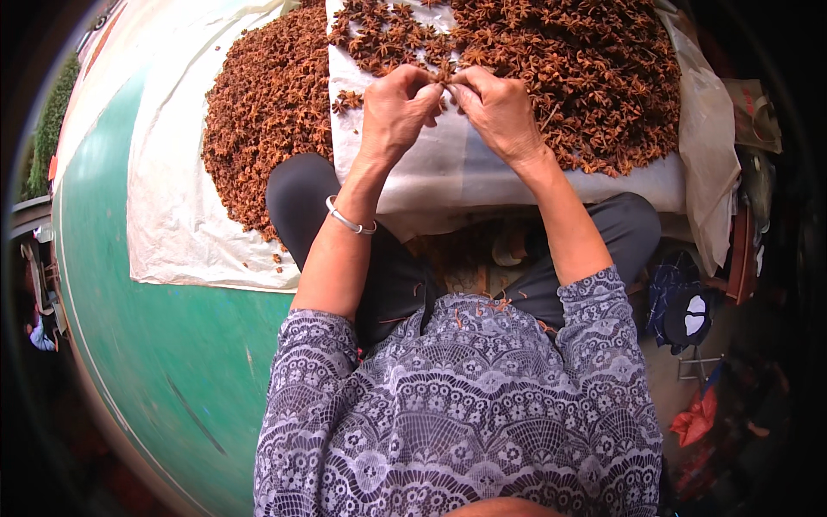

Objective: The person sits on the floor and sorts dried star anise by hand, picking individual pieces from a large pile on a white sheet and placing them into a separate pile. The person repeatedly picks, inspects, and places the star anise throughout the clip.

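Note:
My left hand [399,108] and my right hand [501,111] meet over the table's edge side, thumbs and forefingers pinched together on one piece of star anise [444,76]. The fingertips partly hide it. To the right of my right hand lies a large heap of dried star anise [594,77], some with thin stalks. Beyond my left hand a looser spread of star anise [381,39] rests on the white plastic sheet [426,161] covering the table. A couple of pieces [347,101] sit just left of that hand.
On the left, a broad pile of star anise [271,116] lies on another white sheet [174,245] over the green floor [194,362]. My knees flank the table's near edge. Thin stalks [494,304] lie on my lap. At right are a bag [753,116] and a red plastic bag [696,417].

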`<state>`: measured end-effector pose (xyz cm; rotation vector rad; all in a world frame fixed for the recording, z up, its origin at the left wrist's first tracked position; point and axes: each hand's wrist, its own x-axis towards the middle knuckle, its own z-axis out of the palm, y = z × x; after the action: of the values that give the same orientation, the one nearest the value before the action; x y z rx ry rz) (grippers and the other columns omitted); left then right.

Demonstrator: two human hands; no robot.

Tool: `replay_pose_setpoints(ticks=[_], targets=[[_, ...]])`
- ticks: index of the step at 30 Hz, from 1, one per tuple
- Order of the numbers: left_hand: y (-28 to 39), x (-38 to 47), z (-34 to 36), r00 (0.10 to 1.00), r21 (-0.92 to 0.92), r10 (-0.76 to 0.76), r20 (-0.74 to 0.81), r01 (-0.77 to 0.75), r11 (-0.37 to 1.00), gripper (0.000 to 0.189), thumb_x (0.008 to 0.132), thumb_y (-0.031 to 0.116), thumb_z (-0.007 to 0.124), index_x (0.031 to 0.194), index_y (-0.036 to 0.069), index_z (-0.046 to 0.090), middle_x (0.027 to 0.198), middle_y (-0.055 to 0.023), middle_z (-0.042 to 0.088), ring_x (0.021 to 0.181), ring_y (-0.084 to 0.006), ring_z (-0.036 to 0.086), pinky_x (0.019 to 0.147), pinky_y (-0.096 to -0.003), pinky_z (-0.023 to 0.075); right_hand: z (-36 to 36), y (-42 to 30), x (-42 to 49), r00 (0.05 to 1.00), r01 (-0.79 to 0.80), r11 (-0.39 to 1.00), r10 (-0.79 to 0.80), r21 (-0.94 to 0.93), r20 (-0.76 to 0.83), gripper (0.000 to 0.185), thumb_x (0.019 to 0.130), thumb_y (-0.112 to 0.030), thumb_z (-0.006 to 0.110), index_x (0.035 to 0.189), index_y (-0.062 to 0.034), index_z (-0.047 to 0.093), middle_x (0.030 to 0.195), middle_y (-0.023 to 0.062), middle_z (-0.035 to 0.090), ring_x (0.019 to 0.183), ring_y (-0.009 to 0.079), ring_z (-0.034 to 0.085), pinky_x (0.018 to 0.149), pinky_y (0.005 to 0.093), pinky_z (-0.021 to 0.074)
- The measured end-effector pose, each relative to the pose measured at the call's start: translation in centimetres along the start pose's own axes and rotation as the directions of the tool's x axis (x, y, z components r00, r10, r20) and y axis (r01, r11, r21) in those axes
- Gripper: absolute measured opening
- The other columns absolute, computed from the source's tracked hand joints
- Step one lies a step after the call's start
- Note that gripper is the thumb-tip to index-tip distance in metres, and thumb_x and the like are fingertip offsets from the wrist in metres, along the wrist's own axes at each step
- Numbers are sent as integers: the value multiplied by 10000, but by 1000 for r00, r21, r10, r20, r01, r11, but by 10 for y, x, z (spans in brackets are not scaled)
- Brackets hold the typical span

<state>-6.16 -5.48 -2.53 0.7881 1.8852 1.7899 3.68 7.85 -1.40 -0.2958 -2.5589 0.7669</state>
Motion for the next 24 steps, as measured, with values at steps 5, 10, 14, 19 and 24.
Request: replay_pose_setpoints(ticks=[5,10,14,19,24], targets=[[-6,0,-1,999,-39,-28,-29,27,999,125,846,83,648,865,-41,647,666,-81,676,535,-97,625,507,-228,512,7,-10,-10,996,-88,984,86,153,20,188,889,-163,653,990,-4,670,766,158,703,672,252,707,612,354,547],[-9,-5,6,986,205,136,-92,-115,972,116,831,105,668,853,-7,647,657,-85,675,559,-113,637,527,-275,513,5,-14,-10,986,-128,991,131,-38,98,220,892,-228,631,960,-20,654,759,224,654,663,352,668,614,419,526],[-14,-9,7,948,495,316,-31,-260,829,130,819,143,686,824,19,646,655,-101,674,571,-169,652,557,-307,515,1,-11,-18,964,-245,900,187,360,189,153,857,-142,604,927,-15,653,727,217,646,608,306,666,577,380,522],[-9,-14,8,975,395,220,21,-210,894,102,820,142,686,825,53,638,661,-106,678,561,-198,660,536,-323,512,4,-12,-32,995,-21,1000,21,-2,-100,169,850,-146,606,718,-43,629,578,107,637,512,211,652,484,325,513],[-22,9,-34,914,805,354,-195,-57,591,218,843,214,735,973,52,671,688,-95,696,582,-167,667,502,-302,501,2,-30,-76,882,49,937,-204,346,426,134,717,-210,653,808,-134,716,725,113,689,664,284,681,619,391,542]])
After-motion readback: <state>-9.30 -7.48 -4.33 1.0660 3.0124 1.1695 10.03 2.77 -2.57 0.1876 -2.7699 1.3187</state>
